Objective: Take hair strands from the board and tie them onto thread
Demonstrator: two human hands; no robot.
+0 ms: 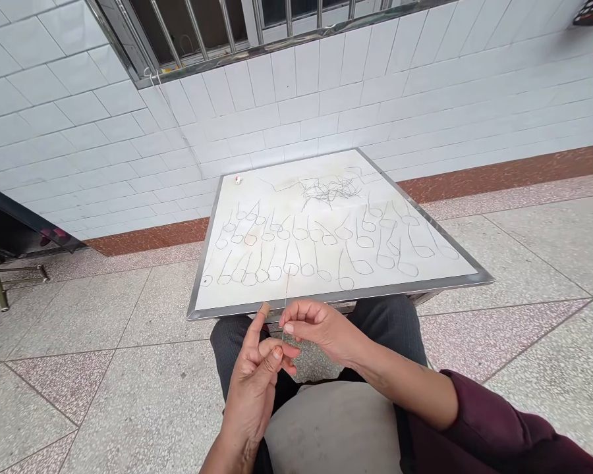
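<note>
In front of the table's near edge, my left hand (257,382) pinches a thin wire (286,288) between thumb and a finger, its index finger stretched up with a tan wrap on the tip. My right hand (313,327) grips the same wire a little higher, between thumb and fingertips. The wire's upper part rises over the table edge. Rows of wires bent into loops with loose tails (362,266) lie across the white tabletop. Farther back sits a tangled heap of wire pieces (330,189).
The white table (277,296) has a grey metal rim and stands against a tiled wall (296,125). A small red and white object (238,180) lies at its far left corner. Window bars (227,26) are above. A dark green metal leg (0,283) stands at left.
</note>
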